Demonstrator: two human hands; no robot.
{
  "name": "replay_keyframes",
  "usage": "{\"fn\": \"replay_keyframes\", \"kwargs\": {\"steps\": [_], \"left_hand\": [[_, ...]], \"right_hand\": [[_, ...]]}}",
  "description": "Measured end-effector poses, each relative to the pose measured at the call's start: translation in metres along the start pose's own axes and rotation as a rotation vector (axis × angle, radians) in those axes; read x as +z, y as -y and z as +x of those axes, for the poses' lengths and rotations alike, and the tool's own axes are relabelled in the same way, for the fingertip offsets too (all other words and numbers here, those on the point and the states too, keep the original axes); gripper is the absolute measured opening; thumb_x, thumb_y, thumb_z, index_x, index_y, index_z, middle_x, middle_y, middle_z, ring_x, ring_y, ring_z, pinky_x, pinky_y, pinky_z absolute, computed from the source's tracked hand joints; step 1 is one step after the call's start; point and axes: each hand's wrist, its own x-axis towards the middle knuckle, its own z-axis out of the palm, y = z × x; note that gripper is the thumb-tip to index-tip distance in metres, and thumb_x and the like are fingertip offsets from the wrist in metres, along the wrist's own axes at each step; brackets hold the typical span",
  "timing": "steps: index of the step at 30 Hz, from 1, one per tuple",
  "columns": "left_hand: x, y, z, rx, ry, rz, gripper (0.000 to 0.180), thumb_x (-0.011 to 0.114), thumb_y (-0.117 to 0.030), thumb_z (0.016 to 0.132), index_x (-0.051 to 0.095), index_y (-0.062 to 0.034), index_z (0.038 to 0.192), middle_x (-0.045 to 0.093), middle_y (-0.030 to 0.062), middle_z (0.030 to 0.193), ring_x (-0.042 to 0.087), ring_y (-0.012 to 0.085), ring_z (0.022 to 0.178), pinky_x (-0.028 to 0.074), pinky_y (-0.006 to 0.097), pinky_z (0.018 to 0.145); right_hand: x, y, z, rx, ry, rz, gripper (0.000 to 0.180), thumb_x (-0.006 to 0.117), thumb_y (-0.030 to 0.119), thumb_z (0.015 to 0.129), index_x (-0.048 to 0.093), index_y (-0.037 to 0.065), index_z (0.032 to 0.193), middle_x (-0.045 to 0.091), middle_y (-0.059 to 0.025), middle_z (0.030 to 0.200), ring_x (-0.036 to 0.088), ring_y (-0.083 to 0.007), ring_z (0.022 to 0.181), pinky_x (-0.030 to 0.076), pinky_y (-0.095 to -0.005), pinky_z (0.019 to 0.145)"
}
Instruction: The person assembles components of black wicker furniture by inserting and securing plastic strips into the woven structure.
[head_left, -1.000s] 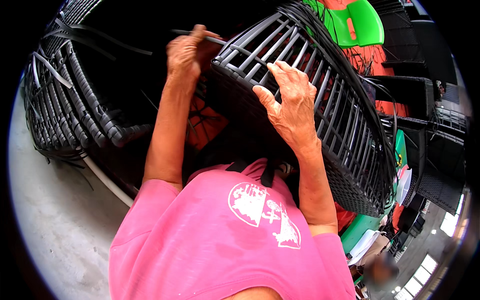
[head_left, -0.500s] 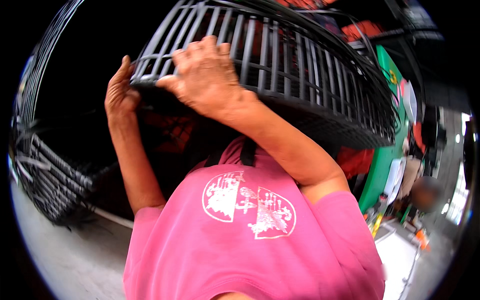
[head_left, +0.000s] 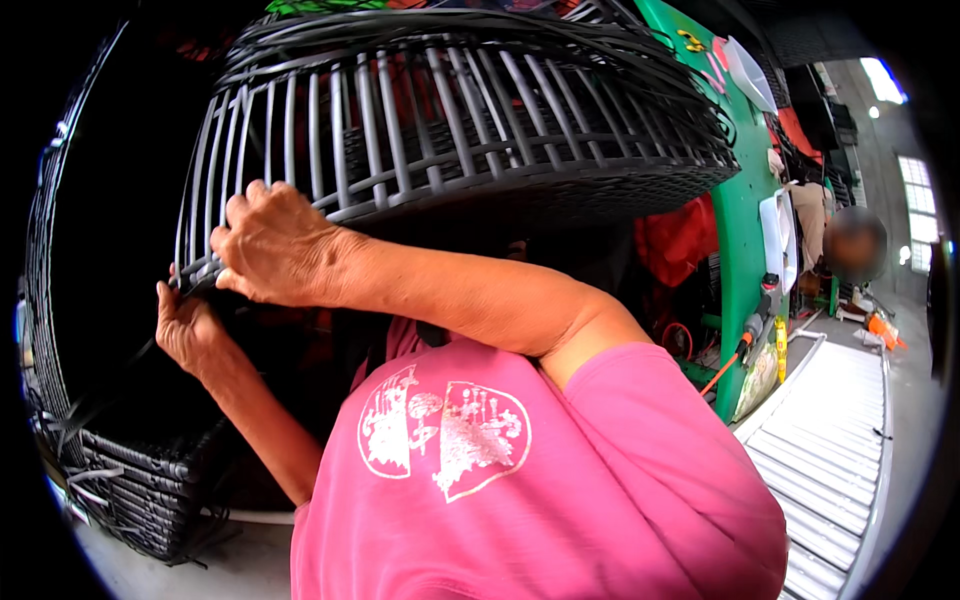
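A large curved piece of dark grey plastic-rattan weaving (head_left: 440, 175) spans the upper middle of the head view. Upright strands stand in a row above its tightly woven lower band. My right hand (head_left: 275, 250) is closed at the left end of its lower edge, fingers curled over a grey rattan strand (head_left: 205, 272). Just below and left, my left hand (head_left: 190, 325) pinches the same corner between thumb and fingers. The fingertips of both hands are partly hidden by the strands and dark shadow.
Loose black strands (head_left: 480, 30) lie along the piece's top. A green board (head_left: 735, 370) stands at the right, with white trays (head_left: 775, 240) near it. A white slatted panel (head_left: 820, 440) lies lower right. More dark woven work (head_left: 140, 490) sits lower left. Another person (head_left: 855, 245) is far right.
Both hands have moved left and down along the lower edge. My right hand has gone from lying over the upright strands to curling at the corner. The view has shifted too.
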Motion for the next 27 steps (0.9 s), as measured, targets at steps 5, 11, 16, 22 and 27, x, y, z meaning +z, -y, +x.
{"fn": "replay_keyframes", "kwargs": {"steps": [5, 11, 16, 22, 27], "left_hand": [[0.001, 0.0, -0.003, 0.011, -0.081, 0.032, 0.034, 0.054, -0.008, 0.097, 0.051, 0.0118, 0.124, 0.055, 0.0206, 0.124, 0.05, 0.0304, 0.12, 0.034, 0.047, 0.108], [-0.059, -0.031, 0.053, -0.024, 0.03, 0.332, 0.038, 0.058, -0.018, 0.097, 0.055, 0.0117, 0.12, 0.059, 0.0226, 0.121, 0.056, 0.0325, 0.113, 0.04, 0.045, 0.104], [0.049, 0.027, -0.063, 1.127, -0.565, 1.399, 0.046, 0.073, -0.019, 0.087, 0.052, 0.005, 0.12, 0.053, 0.0166, 0.12, 0.053, 0.0293, 0.115, 0.048, 0.042, 0.096], [0.208, 0.155, -0.168, 0.846, 0.814, 1.58, 0.058, 0.075, 0.005, 0.071, 0.057, -0.0039, 0.126, 0.056, 0.0109, 0.131, 0.051, 0.0283, 0.124, 0.041, 0.041, 0.107], [0.255, 0.246, -0.195, 0.836, 1.505, 1.767, 0.067, 0.076, -0.025, 0.076, 0.05, -0.0007, 0.133, 0.053, 0.0171, 0.133, 0.043, 0.0368, 0.129, 0.03, 0.047, 0.11]], "right_hand": [[0.007, -0.004, -0.004, -0.002, 0.005, -0.011, 0.044, 0.074, 0.046, 0.076, 0.065, 0.003, 0.072, 0.061, -0.011, 0.068, 0.059, -0.0229, 0.07, 0.049, -0.0336, 0.057], [0.011, 0.003, -0.012, -0.04, -0.102, -0.001, 0.038, 0.076, 0.037, 0.075, 0.065, 0.003, 0.089, 0.06, -0.0128, 0.09, 0.055, -0.0263, 0.093, 0.045, -0.0395, 0.075], [-0.086, -0.073, -0.108, 0.138, -0.332, 0.054, 0.044, 0.077, 0.036, 0.068, 0.066, 0.009, 0.102, 0.057, -0.0063, 0.109, 0.049, -0.0252, 0.112, 0.033, -0.0457, 0.095], [-0.19, -0.157, -0.224, 0.329, -0.25, -0.526, 0.072, 0.056, 0.067, 0.082, 0.063, 0.002, 0.115, 0.057, -0.0149, 0.123, 0.049, -0.0315, 0.119, 0.031, -0.0482, 0.105], [-0.219, -0.176, -0.252, 0.421, -0.101, -0.609, 0.074, 0.06, 0.066, 0.078, 0.063, 0.004, 0.118, 0.059, -0.0126, 0.121, 0.049, -0.0298, 0.118, 0.03, -0.0519, 0.104]]}}
